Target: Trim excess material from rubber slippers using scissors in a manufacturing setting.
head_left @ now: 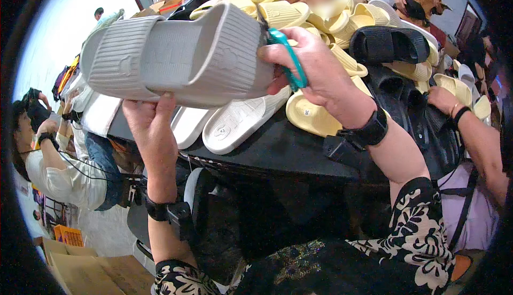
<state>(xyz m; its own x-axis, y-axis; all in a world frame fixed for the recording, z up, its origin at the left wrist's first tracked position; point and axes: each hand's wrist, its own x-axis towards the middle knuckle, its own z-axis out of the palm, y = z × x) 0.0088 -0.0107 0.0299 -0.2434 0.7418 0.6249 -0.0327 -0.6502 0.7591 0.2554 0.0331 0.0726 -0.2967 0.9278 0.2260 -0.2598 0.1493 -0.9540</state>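
Note:
Grey ribbed slide sandals (176, 54), seemingly a pair pressed together, are held up above the table edge. My left hand (152, 124) is closed on their lower side, with the thumb against the sole edge. My right hand (315, 70) grips small scissors (288, 54) with teal loop handles at the right end of the slides. The dark blades lie close to the grey surface, and their tips are partly hidden. White slides (230, 126) and a yellow slide (307, 113) rest on the table just behind my hands.
A black table (256, 161) carries a heap of yellow slides (283, 14), plus black slides (390, 44) at the right. Another person's hand (446, 100) reaches in from the right. More people work at the far side and at the left. Cardboard boxes (101, 273) stand at lower left.

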